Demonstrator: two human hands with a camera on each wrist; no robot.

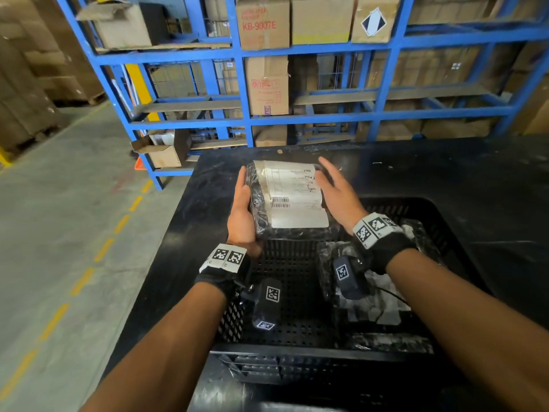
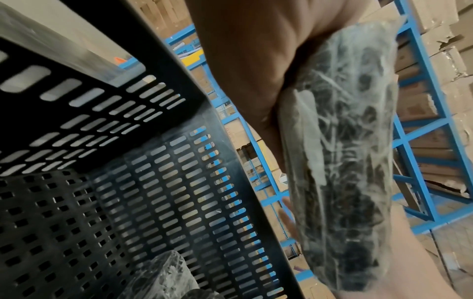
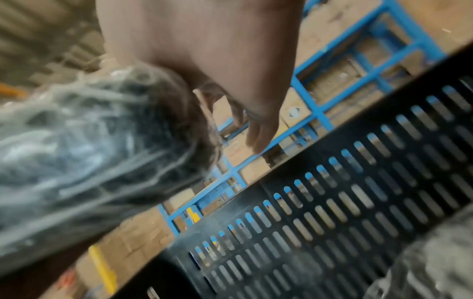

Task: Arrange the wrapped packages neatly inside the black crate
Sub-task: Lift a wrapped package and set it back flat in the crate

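A black package wrapped in clear film (image 1: pixel 292 197), white shipping label on top, is held level above the far rim of the black perforated crate (image 1: pixel 297 352). My left hand (image 1: pixel 241 209) grips its left side, thumb along the top edge and fingers underneath. My right hand (image 1: pixel 334 185) lies against its right side with fingers straight and spread. The left wrist view shows the palm (image 2: pixel 256 70) pressed to the package (image 2: pixel 343 161) beside the crate wall (image 2: pixel 153 182). A second wrapped package (image 1: pixel 377 307) lies in the crate's right half, partly hidden by my right wrist.
The crate stands on a black table (image 1: pixel 475 179) whose left edge drops to a concrete floor (image 1: pixel 59 203) with a yellow dashed line. Blue shelving (image 1: pixel 297 49) with cardboard boxes stands just behind the table. The crate's left half shows bare perforated floor (image 1: pixel 291 292).
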